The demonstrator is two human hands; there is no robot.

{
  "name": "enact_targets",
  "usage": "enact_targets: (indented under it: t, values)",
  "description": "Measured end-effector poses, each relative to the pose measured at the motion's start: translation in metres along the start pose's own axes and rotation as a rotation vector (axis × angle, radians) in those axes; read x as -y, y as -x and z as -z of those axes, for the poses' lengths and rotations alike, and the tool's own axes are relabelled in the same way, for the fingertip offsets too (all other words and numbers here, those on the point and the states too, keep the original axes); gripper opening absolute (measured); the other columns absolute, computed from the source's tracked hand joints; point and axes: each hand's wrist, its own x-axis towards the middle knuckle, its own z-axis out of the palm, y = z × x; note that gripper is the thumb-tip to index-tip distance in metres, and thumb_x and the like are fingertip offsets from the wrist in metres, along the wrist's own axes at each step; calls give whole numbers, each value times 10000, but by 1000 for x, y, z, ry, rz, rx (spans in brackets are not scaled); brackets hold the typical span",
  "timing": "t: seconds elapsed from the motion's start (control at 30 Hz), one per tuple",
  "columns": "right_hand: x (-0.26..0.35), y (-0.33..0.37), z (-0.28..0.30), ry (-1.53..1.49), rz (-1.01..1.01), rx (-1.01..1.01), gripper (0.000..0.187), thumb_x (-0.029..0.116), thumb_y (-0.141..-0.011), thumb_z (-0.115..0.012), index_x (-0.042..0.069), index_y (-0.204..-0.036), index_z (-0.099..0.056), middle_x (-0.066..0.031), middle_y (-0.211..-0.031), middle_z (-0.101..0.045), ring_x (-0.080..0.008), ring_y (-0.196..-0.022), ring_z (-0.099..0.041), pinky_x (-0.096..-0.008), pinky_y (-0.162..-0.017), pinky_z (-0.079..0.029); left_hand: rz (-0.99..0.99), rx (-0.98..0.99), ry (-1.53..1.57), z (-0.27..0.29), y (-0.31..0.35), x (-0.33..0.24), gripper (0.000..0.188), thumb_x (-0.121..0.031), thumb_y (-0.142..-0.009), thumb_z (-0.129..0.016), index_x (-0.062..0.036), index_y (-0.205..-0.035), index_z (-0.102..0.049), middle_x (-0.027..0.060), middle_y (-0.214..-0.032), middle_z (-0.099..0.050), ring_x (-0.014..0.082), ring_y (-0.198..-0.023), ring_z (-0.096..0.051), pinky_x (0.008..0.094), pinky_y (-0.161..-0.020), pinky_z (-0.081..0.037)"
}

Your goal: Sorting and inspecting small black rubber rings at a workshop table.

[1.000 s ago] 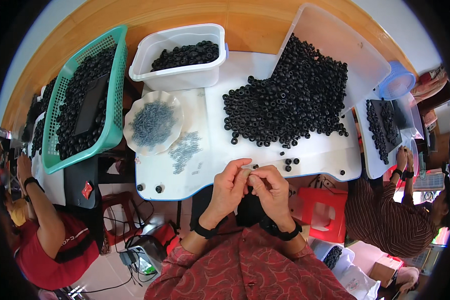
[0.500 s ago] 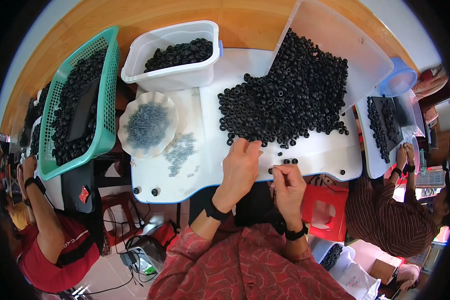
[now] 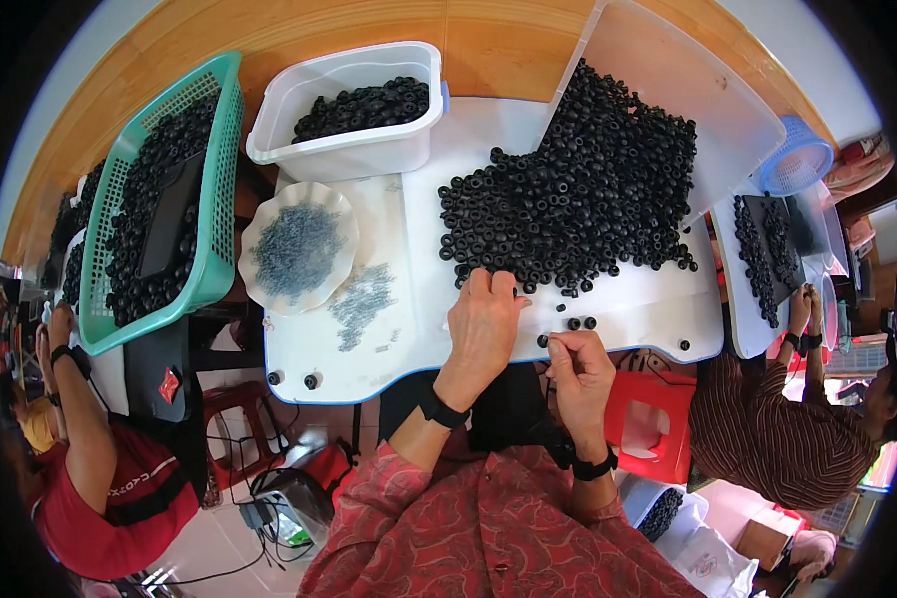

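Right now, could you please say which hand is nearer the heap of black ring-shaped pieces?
Left: the left hand has its fingers at the near edge of the heap; the right hand is apart from it, by the near edge of the table.

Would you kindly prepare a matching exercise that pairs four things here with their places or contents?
1. left hand
2. right hand
3. scalloped plate
4. green basket

A. holds small translucent pieces
B. fingertips by the table's front edge
C. holds black parts and a flat dark slab
D. fingertips at the black heap

Pairs: 1-D, 2-B, 3-A, 4-C
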Motion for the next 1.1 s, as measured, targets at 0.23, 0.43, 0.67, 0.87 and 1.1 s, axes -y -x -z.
enact_targets:
  t: [0.23,0.43,0.67,0.87,1.1]
  values:
    - [6,4,-6,10,35,40,64,0,-901,-650,-10,-965,-647,-51,-897,-597,-67,-628,-564,-198,-536,-470,-100,-90,126,1,9,14,228,-114,-835,-723,-41,-1012,-599,106,-913,-607,273,-765,-649,378,-635,-534]
    - [25,8,-16,-2,35,78,64,33,-934,-624,0,-987,-640,-29,-905,-577,-50,-618,-537,-178,-534,-432,421,208,1359,33,23,23,200,-78,-965,-585,28,-1133,-614,96,-961,-668,147,-811,-673,270,-704,-567]
    - [47,13,-29,-45,96,118,73,28,-931,-626,-12,-990,-642,-46,-936,-569,-61,-630,-550,-183,-539,-444,508,270,1710,57,42,27,250,-91,-1006,-509,51,-1195,-593,109,-984,-653,146,-817,-650,266,-711,-553]
    - [54,13,-40,-74,101,138,83,8,-914,-647,-17,-993,-648,-62,-937,-597,-64,-646,-562,-194,-564,-470,502,272,1761,60,56,31,251,-113,-1013,-507,33,-1195,-602,79,-945,-646,118,-786,-621,247,-708,-529]
    - [54,14,-48,-35,126,192,76,-4,-913,-640,-22,-986,-641,-70,-942,-597,-78,-695,-574,-204,-582,-479,476,275,1660,65,62,30,246,-115,-1012,-511,23,-1189,-611,62,-896,-644,112,-772,-612,247,-715,-527]
